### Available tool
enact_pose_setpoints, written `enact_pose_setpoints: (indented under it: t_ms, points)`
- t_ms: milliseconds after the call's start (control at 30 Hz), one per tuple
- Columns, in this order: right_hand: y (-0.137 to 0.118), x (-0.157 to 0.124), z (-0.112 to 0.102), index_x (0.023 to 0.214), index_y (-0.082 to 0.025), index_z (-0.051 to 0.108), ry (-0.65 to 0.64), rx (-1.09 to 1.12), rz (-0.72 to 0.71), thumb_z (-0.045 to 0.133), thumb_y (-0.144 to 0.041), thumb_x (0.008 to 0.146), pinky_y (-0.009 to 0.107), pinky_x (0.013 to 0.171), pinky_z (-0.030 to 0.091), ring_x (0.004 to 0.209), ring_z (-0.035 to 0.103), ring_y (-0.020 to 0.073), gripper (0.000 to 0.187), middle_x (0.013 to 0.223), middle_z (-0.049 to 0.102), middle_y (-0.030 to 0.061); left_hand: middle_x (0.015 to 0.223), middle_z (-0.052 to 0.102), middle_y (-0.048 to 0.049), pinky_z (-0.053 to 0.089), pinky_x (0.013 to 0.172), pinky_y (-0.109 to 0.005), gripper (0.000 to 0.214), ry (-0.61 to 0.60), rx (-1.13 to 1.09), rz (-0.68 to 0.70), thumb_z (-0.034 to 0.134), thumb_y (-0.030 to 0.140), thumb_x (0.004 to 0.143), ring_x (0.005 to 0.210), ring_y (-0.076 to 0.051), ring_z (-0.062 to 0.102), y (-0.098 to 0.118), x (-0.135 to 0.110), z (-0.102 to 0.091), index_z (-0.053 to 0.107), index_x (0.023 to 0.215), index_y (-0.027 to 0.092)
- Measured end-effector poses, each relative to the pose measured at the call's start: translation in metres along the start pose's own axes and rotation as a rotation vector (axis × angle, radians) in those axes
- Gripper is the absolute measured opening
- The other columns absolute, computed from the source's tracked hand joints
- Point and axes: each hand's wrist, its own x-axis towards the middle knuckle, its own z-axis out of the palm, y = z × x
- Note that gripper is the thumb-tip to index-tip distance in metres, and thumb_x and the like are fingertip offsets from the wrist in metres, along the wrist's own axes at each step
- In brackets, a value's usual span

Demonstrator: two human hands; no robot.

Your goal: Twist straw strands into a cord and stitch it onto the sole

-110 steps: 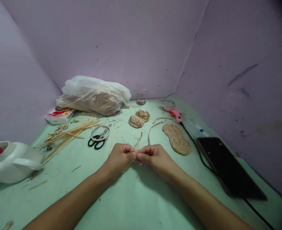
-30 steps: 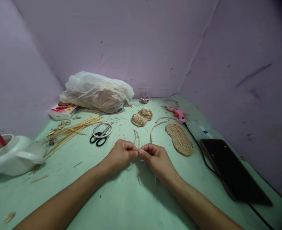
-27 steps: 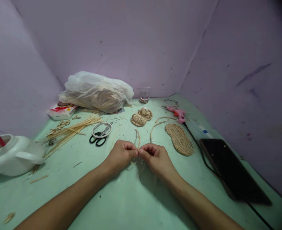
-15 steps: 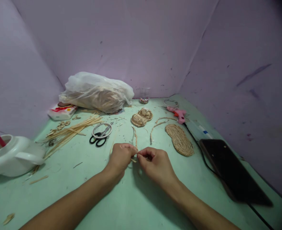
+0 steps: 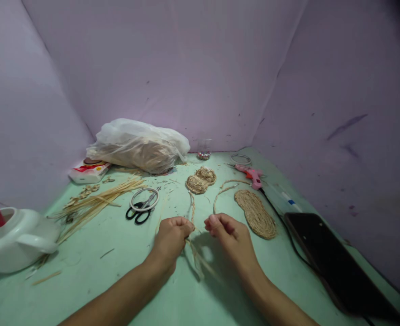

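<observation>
Between the thumb and fingers of my left hand (image 5: 173, 237), a thin straw braid (image 5: 192, 206) is pinched near its lower end. Its plaited length runs away from me over the table, and loose straw strands (image 5: 196, 258) hang below the fingers, partly blurred. My right hand (image 5: 232, 235) is a little to the right, apart from the left, its thumb and fingertips pressed together. Whatever they hold is too small to make out. Beyond the hands lie a small figure-eight coiled straw piece (image 5: 202, 180), and a larger coiled straw sole shape (image 5: 255, 213) at right.
Black-handled scissors (image 5: 140, 212) lie under a ring (image 5: 145, 199) beside loose straw (image 5: 101, 197). A white pot (image 5: 23, 235) stands left, a plastic bag (image 5: 139, 145) behind. A pink glue gun (image 5: 254, 178), its cord and a black phone (image 5: 335, 262) are at right.
My right hand has drawn away from the left, to the right. Loose strands now show below my left hand, which keeps its pinch. The view has tilted up slightly.
</observation>
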Motion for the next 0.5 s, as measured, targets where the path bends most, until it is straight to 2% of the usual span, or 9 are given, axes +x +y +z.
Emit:
enact_pose_setpoints:
  t_ms: [67,133,233,300,400,500]
  points:
    - [0.0004,0.0042,0.0007,0.063,-0.014,0.056,-0.094,0.257,0.198,0.054,-0.033,0.07,0.026,0.058,0.042,0.056,0.051,0.0128,0.021,0.059,0.057,0.0027,0.038,0.042,0.0051,0.019,0.036,-0.017,0.011,-0.04,-0.015,0.009,0.056,0.021,0.055,0.033,-0.003,0.03,-0.0028,0.0005,0.0004,0.049,0.05,0.013]
    - [0.0008,0.0057,0.0025,0.066,-0.013,0.055,-0.273,0.473,0.394,0.058,-0.032,0.067,0.027,0.059,0.044,0.055,0.053,0.0116,0.019,0.06,0.057,0.0027,0.04,0.046,0.0029,0.027,0.038,-0.019,0.012,-0.087,-0.053,0.012,0.056,0.022,0.056,0.035,-0.007,0.039,-0.0046,-0.0002,0.002,0.05,0.05,0.014]
    - [0.0,0.0055,0.0024,0.066,-0.012,0.054,-0.43,0.595,0.522,0.06,-0.029,0.066,0.025,0.055,0.044,0.05,0.051,0.0088,0.018,0.062,0.058,0.0032,0.039,0.048,0.002,0.032,0.039,-0.022,0.013,-0.151,-0.101,-0.005,0.055,0.023,0.056,0.037,-0.011,0.044,-0.0054,-0.0017,0.0039,0.047,0.049,0.015]
    - [-0.0012,0.0061,0.0,0.064,-0.012,0.053,-0.428,0.597,0.548,0.059,-0.025,0.066,0.016,0.042,0.036,0.042,0.042,0.0039,0.015,0.06,0.056,0.0015,0.04,0.047,0.0023,0.03,0.04,-0.021,0.013,-0.186,-0.057,0.015,0.054,0.022,0.057,0.037,-0.009,0.042,-0.0053,-0.0022,0.0035,0.048,0.049,0.015]
    - [-0.003,0.0087,-0.0037,0.058,-0.013,0.05,-0.401,0.524,0.587,0.058,-0.023,0.065,0.014,0.031,0.012,0.033,0.022,0.0001,0.015,0.049,0.048,-0.0036,0.04,0.046,0.0026,0.025,0.041,-0.02,0.015,-0.205,0.073,0.076,0.054,0.024,0.059,0.038,-0.006,0.035,-0.0046,-0.0021,0.001,0.053,0.05,0.012]
    - [-0.003,0.0105,-0.0033,0.053,-0.013,0.048,-0.372,0.405,0.576,0.058,-0.023,0.063,0.017,0.032,0.006,0.031,0.018,0.0004,0.016,0.041,0.041,-0.0065,0.04,0.045,0.0025,0.023,0.042,-0.02,0.018,-0.204,0.142,0.106,0.054,0.028,0.057,0.039,-0.006,0.032,-0.0026,-0.0015,-0.0006,0.054,0.05,0.011]
